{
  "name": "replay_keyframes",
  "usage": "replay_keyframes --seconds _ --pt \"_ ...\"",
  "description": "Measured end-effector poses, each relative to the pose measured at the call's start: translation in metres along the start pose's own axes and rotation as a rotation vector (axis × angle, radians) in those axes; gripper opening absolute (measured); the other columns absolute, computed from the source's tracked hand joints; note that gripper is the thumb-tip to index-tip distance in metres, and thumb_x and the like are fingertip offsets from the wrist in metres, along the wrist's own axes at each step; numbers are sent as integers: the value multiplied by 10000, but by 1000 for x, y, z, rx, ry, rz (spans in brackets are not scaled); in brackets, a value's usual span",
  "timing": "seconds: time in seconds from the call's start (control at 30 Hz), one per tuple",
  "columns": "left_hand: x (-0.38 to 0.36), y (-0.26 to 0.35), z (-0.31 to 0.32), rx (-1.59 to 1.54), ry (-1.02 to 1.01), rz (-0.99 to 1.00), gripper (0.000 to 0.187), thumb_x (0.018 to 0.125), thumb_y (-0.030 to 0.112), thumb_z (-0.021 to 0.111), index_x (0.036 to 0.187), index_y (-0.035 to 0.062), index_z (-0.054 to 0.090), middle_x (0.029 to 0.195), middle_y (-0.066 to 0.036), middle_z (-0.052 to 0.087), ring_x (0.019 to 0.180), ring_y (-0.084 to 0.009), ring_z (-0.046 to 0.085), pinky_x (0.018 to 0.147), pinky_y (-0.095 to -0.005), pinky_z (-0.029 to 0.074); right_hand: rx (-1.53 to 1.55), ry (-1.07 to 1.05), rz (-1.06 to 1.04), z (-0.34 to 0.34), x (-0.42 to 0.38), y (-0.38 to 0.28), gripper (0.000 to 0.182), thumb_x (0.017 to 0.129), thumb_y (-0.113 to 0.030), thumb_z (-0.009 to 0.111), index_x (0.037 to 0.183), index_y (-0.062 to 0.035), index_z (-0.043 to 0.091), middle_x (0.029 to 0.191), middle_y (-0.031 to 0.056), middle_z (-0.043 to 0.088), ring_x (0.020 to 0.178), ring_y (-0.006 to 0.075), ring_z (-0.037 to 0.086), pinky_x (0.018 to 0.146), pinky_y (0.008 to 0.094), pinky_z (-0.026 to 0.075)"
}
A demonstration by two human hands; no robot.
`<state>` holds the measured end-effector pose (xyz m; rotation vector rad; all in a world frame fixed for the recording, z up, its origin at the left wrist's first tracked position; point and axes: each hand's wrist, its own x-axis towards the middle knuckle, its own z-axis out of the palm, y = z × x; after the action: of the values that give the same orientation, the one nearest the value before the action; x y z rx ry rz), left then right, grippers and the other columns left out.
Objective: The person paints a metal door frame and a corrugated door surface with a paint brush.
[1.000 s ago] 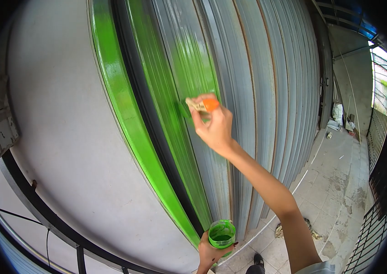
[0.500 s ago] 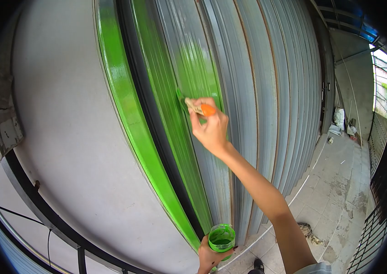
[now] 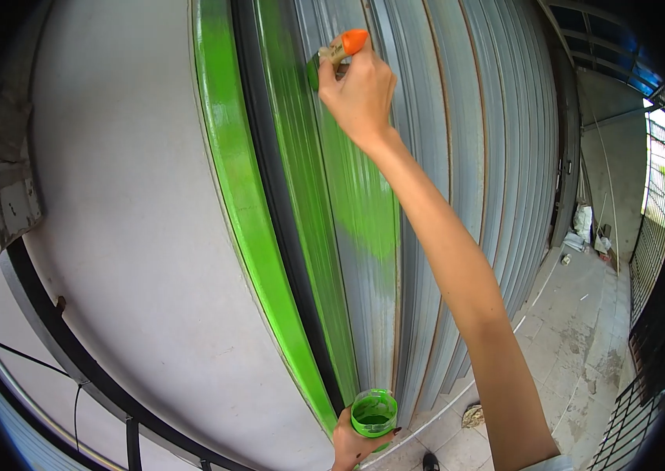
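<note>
My right hand is closed around a paintbrush with an orange-tipped handle. Its green-loaded bristles are against the ribbed metal shutter, high up on a partly painted panel. Fresh green paint covers a patch of that panel below the hand, with grey metal under it. Low in the view, my left hand grips a clear paint cup held upright, with green paint inside and down its sides. Left of the panel, a strip and the door frame are coated green.
A pale wall fills the left, with a black metal rail curving along its lower side. To the right lie a tiled floor, white bags near the far wall, and a black grille. A shoe shows at the bottom.
My right hand has moved up the panel with the brush, and the green patch now reaches lower into view. My left hand still holds the cup in nearly the same place.
</note>
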<state>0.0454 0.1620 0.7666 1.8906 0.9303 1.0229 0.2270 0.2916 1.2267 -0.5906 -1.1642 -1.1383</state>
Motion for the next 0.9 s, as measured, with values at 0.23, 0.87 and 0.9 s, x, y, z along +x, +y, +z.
replay_keyframes --seconds 0.23,0.87,0.9 --pt "-2 7 -1 -4 -2 -20 794 506 382 944 1076 -48 598 1003 -172 707 931 -255 709 826 -361 556 -20 -112 156 -43 -124 -34 166 843 -3 644 966 -36 538 895 110 699 579 247 676 468 330 535" --pt "-5 14 -4 -14 23 -21 821 496 405 935 1087 -57 601 991 -178 708 923 -275 711 814 -367 558 -8 -20 34 -9 -30 -4 175 824 -21 664 959 -24 552 750 107 679 607 260 681 536 360 518" --pt "-4 14 -5 0 24 -21 823 495 407 936 1087 -57 601 990 -179 708 920 -276 711 813 -367 558 -29 -49 30 -18 -54 -7 169 833 -15 662 961 -26 552 773 109 691 635 261 697 546 355 533"
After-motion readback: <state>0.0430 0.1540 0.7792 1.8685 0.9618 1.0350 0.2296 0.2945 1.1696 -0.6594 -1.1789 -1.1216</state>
